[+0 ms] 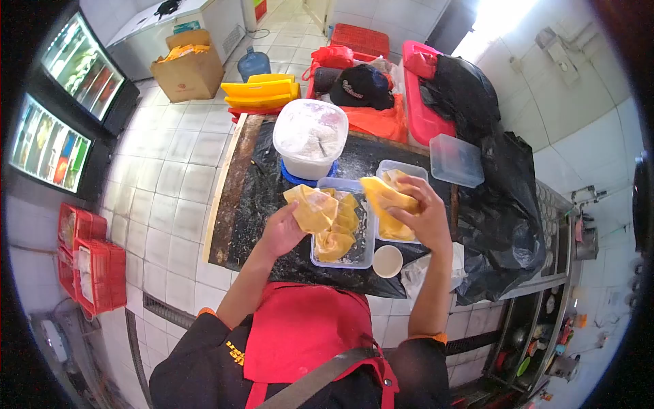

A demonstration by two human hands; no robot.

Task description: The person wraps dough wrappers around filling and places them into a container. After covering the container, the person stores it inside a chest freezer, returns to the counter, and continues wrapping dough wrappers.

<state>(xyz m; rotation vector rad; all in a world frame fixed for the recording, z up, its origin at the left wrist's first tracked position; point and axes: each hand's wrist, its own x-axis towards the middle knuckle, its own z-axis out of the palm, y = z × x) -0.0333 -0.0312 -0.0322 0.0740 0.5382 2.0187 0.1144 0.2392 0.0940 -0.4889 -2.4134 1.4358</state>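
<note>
My left hand (282, 230) pinches a floury yellow folded dumpling (315, 208) by its left side, above a clear plastic container (368, 253). Several more yellow folded dumplings (334, 244) lie in that container, partly hidden under the held one. My right hand (424, 213) is closed around yellow dough wrappers (379, 195), over a second clear container (402, 165) to the right. I cannot tell how many wrappers it grips. Behind my left hand stands a white tub (310, 163) of white flour with something like a handle stuck in it.
A paper cup (387, 262) and a crumpled white plastic bag (439, 267) sit near the front edge. The tabletop has a floury black plastic cover (235, 225). An upturned clear box (456, 161) lies at right. Beyond are yellow trays (259, 92) and a black cap (361, 87).
</note>
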